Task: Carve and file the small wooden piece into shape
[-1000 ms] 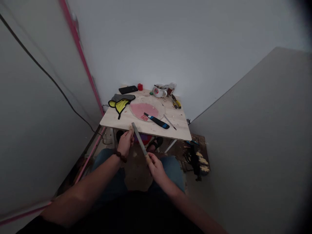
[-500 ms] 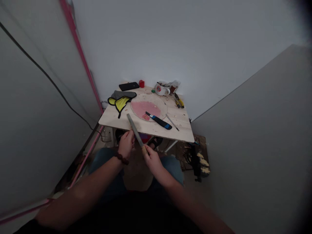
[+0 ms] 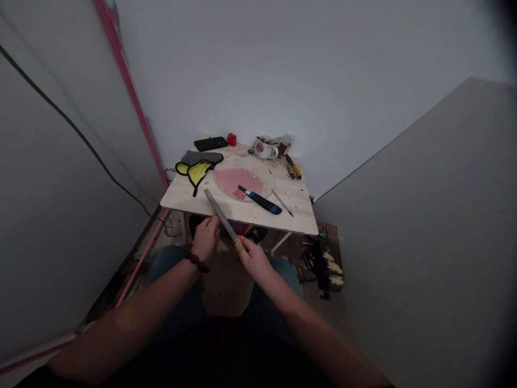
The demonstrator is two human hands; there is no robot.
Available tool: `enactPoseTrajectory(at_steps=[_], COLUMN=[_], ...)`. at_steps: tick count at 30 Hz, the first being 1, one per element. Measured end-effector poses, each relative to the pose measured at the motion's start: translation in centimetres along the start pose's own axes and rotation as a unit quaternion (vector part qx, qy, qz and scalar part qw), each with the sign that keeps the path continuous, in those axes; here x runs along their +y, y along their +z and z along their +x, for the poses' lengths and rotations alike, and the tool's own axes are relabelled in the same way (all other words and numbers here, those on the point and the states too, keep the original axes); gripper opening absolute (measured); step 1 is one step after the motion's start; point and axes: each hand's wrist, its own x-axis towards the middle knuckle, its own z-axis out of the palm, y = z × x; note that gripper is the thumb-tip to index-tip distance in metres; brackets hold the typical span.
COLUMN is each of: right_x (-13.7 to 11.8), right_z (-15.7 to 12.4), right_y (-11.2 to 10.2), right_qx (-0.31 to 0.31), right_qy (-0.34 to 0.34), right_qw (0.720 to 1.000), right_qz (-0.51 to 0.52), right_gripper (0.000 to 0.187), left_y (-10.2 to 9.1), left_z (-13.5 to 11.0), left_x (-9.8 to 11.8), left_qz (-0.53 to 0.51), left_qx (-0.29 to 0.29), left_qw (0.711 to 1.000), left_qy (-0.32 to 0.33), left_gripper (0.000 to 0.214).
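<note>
My right hand (image 3: pixel 253 257) is closed round the wooden handle of a long flat metal file (image 3: pixel 220 214). The file's blade slants up and to the left, past the front edge of the small wooden table (image 3: pixel 177 198). Beside the blade, my left hand (image 3: pixel 205 237) has its fingers pinched together on a small piece that they mostly hide; I cannot make out what it is. On the table a black and blue utility knife (image 3: pixel 260 200) lies across a round pink-stained board (image 3: pixel 226 178), with a thin metal tool (image 3: pixel 283 203) to its right.
A grey and yellow cloth (image 3: pixel 197 167) lies at the table's left. Along the back are a black phone (image 3: pixel 210 143), a red cap (image 3: pixel 231 139), a white mug (image 3: pixel 264 148) and yellow-handled pliers (image 3: pixel 297 171). A black clamp or vise (image 3: pixel 322 264) stands low on the right.
The whole view has shifted slightly, so the table sits a little further left. Both hands keep their grips; the file has moved only slightly against the left fingers.
</note>
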Motion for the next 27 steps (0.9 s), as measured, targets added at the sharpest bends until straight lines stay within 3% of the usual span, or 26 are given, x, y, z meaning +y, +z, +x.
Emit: enactPoseTrajectory(at_steps=[6, 8, 12, 14, 16, 20, 22, 24, 27], right_x=[2.1, 1.6, -1.5, -2.7, -2.9, -1.1, -0.6, -0.9, -2.5], right_z=[-6.0, -5.0, 0.4, 1.8, 1.0, -4.7, -6.3, -5.5, -1.1], right_y=[-2.2, -2.1, -1.5, -1.7, -2.2, -3.5, -3.8, -3.4, -2.4], right_qx=[-0.018, -0.016, -0.030, -0.041, -0.042, -0.045, -0.043, -0.038, -0.023], right_qy=[0.019, 0.017, 0.008, 0.006, 0.007, 0.012, 0.017, 0.021, 0.022], right_qw=[1.000, 1.000, 0.998, 0.996, 0.996, 0.998, 0.999, 0.998, 0.996], right_qz=[0.016, 0.003, -0.050, -0.074, -0.075, -0.034, -0.029, -0.043, -0.077], right_gripper=[0.047, 0.047, 0.042, 0.040, 0.039, 0.043, 0.043, 0.042, 0.040], left_y=[-0.2, -0.4, -0.6, -0.4, -0.3, -0.3, -0.5, -0.6, -0.7], left_z=[0.1, 0.3, 0.3, 0.3, 0.3, 0.4, 0.5, 0.5, 0.5], left_x=[-0.2, -0.3, -0.2, -0.2, -0.2, -0.3, -0.3, -0.3, -0.2], left_qz=[-0.007, 0.000, 0.015, 0.015, 0.008, -0.005, -0.003, 0.003, 0.013], left_qx=[0.005, 0.004, 0.005, 0.009, 0.012, 0.010, 0.006, 0.005, 0.006], left_qw=[1.000, 1.000, 1.000, 1.000, 1.000, 1.000, 1.000, 1.000, 1.000], left_qy=[0.010, 0.008, 0.008, 0.010, 0.012, 0.011, 0.009, 0.007, 0.010], left_gripper=[0.045, 0.045, 0.044, 0.043, 0.042, 0.041, 0.041, 0.041, 0.043])
